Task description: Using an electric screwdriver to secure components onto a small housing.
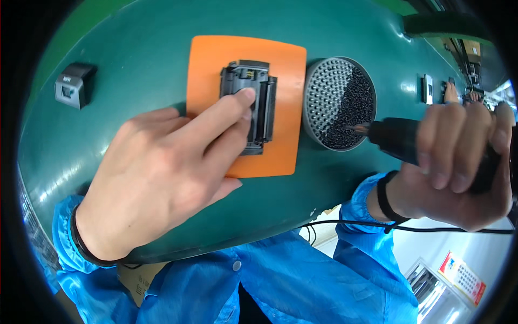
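One left hand (pixel 162 156), thumb apart from fingers, rests on a black housing (pixel 264 110) atop an orange mat (pixel 287 129); the right hand (pixel 450 167), fingers clamped around a black screwdriver (pixel 396 137), should work lightly at the grey dish (pixel 324 86).

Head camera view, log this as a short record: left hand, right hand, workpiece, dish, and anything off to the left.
Left hand: bare hand, fingers resting on the black rectangular plastic housing
Right hand: bare hand gripping a black handheld driver, tip over the dish; contact unclear
Workpiece: housing on a flat orange mat
Dish: round grey dimpled dish, small black screw-like pieces mostly on its right side
Far left: grey-and-black boxy part on the green tabletop
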A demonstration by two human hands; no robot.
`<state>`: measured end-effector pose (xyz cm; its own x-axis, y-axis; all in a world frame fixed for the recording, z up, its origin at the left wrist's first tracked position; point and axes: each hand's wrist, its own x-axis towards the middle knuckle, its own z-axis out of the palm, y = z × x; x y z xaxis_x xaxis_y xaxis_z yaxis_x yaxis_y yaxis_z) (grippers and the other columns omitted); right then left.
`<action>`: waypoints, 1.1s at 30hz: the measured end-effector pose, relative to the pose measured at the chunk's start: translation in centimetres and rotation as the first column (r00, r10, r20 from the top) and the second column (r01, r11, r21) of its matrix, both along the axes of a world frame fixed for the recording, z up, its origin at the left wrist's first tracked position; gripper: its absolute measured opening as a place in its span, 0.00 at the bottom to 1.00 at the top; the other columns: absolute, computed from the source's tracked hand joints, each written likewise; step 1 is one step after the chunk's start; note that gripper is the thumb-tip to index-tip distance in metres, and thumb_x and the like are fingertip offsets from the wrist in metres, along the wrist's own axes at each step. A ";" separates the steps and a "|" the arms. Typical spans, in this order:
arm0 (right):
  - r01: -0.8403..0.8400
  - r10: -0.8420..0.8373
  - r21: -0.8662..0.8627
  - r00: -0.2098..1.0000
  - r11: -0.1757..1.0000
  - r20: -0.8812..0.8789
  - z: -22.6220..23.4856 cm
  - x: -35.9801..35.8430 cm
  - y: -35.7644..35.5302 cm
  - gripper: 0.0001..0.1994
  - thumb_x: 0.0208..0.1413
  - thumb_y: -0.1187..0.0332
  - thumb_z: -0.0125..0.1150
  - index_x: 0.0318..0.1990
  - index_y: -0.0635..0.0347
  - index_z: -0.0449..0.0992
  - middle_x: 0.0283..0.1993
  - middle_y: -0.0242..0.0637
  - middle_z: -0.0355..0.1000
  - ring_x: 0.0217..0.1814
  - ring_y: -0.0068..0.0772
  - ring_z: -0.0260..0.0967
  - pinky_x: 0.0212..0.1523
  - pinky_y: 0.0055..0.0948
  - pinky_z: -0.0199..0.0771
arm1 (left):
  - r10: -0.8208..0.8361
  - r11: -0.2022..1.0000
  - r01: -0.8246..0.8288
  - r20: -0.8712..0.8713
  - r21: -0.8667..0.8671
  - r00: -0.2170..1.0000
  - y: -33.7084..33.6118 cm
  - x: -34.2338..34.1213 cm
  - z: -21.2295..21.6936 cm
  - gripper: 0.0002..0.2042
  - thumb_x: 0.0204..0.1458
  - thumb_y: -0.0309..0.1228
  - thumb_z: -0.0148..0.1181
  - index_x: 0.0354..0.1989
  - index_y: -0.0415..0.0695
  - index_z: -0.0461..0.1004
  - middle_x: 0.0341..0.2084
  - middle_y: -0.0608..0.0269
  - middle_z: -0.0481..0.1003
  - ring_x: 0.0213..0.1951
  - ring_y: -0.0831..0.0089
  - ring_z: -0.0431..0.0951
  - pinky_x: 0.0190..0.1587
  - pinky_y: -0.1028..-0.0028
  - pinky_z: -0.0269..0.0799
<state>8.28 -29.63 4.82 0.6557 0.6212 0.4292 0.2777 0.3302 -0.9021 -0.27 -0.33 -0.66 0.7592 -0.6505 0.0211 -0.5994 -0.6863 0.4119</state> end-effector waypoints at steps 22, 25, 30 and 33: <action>0.016 -0.017 -0.095 1.000 0.995 -0.005 -2.1 0.6 0.7 0.09 0.72 0.65 0.39 0.46 0.57 0.66 0.22 0.30 0.63 0.19 0.23 0.60 0.26 0.30 0.65 | 0.009 0.999 -0.007 0.052 -0.048 0.999 -0.3 0.8 -1.1 0.30 0.47 0.43 0.73 0.54 0.31 0.79 0.64 0.50 0.74 0.37 0.60 0.84 0.37 0.65 0.82; 0.011 -0.011 -0.095 1.000 0.995 -0.005 -2.2 0.6 0.6 0.09 0.72 0.64 0.39 0.46 0.57 0.66 0.21 0.29 0.62 0.19 0.22 0.60 0.26 0.30 0.65 | 0.004 0.998 0.000 0.072 -0.062 0.997 -0.3 0.7 -1.3 0.30 0.47 0.43 0.73 0.54 0.30 0.79 0.64 0.50 0.74 0.36 0.60 0.84 0.37 0.66 0.81; -0.003 0.004 -0.104 1.000 0.995 0.010 -2.3 0.8 0.3 0.10 0.72 0.64 0.39 0.46 0.57 0.67 0.21 0.29 0.62 0.19 0.22 0.59 0.26 0.30 0.64 | -0.004 0.999 0.007 0.079 -0.035 0.997 -0.4 0.8 -1.2 0.30 0.47 0.43 0.73 0.54 0.30 0.78 0.64 0.49 0.74 0.34 0.60 0.83 0.35 0.66 0.80; 0.001 0.002 -0.099 1.000 0.995 0.028 -2.0 0.5 0.4 0.10 0.72 0.64 0.39 0.46 0.57 0.67 0.21 0.29 0.62 0.19 0.22 0.59 0.25 0.30 0.64 | -0.009 1.000 0.010 0.079 -0.012 0.997 -0.3 0.7 -0.5 0.31 0.45 0.43 0.74 0.53 0.31 0.79 0.64 0.52 0.75 0.33 0.60 0.82 0.35 0.66 0.80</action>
<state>8.81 -29.21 2.83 0.6441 0.6618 0.3837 0.3029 0.2399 -0.9223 0.44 -0.68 -1.20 0.7489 -0.6567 0.0886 -0.6365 -0.6757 0.3719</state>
